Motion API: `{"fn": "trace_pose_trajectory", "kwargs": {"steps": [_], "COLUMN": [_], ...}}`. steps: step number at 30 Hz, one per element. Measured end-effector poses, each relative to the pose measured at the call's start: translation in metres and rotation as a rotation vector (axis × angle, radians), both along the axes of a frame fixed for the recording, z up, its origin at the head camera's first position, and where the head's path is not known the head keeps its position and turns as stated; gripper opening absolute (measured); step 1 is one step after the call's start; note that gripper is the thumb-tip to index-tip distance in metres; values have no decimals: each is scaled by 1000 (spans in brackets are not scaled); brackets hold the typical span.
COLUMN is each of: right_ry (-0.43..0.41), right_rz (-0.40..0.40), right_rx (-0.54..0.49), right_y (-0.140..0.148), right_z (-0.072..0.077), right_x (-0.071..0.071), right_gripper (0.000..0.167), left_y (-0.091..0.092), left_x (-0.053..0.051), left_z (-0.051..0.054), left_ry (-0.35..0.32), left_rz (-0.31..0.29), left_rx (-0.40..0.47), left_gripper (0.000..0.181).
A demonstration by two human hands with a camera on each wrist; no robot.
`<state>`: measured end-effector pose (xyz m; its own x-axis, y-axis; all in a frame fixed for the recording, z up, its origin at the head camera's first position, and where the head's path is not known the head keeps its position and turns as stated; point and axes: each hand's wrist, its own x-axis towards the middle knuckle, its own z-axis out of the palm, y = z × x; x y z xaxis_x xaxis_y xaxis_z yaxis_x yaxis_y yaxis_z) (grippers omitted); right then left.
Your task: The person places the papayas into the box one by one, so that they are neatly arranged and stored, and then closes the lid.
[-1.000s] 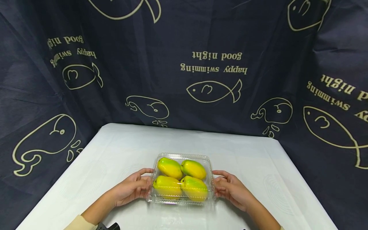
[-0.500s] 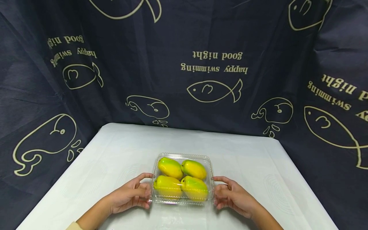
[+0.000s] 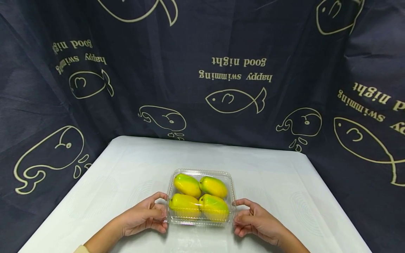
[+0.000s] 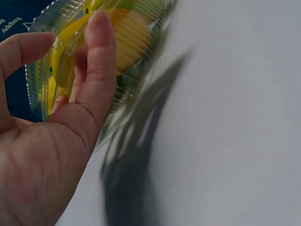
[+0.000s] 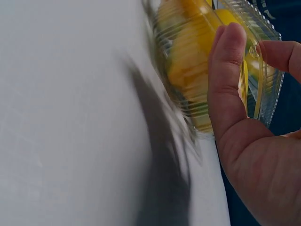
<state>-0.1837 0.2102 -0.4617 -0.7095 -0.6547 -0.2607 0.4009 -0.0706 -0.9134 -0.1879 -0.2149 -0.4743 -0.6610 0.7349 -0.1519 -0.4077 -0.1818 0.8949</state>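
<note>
A clear plastic clamshell box (image 3: 198, 223) with a ridged rim lies on the white table, its lid apparently closed. Several yellow-green mangoes (image 3: 187, 185) show through it. My left hand (image 3: 142, 216) is at the box's left side, bent index finger and thumb at the rim. On the opposite side my right hand (image 3: 259, 221) pinches the right edge the same way. In the left wrist view, the index fingertip meets the rim near a round button-like bump, and the thumb (image 4: 99, 56) stands in front of the side wall. The right wrist view shows a mirrored grip; the other fingers are partly hidden.
A white cloth covers the table (image 3: 275, 172). Dark blue curtains (image 3: 202, 42) with fish and whale drawings and upside-down lettering enclose the back and both sides. The hands cast shadows (image 4: 131, 155) on the cloth.
Both hands have slid a little along the box's sides toward the person. The right index finger is more bent and lower. The box and mangoes have stayed in about the same place.
</note>
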Motion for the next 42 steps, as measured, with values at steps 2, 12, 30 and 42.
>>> {"fn": "trace_pose_trajectory", "kwargs": {"steps": [2,12,30,42], "right_ry": [-6,11,69,70], "right_rz": [-11,-57,-121,-170], "right_rx": [3,-4,22,49], "right_y": [-1,-3,-1,-5], "right_z": [0,-3,-5,-4], "right_x": [1,2,-2,-1], "right_gripper": [67,69,64,66], "left_y": [1,4,11,12], "left_x": [0,-5,-10,-10], "left_z": [0,2,1,0], "left_ry": [0,36,63,67], "left_rz": [-7,21,114,163], "left_rx": [-3,-50,-86,-85], "left_gripper": [51,43,25,22]}}
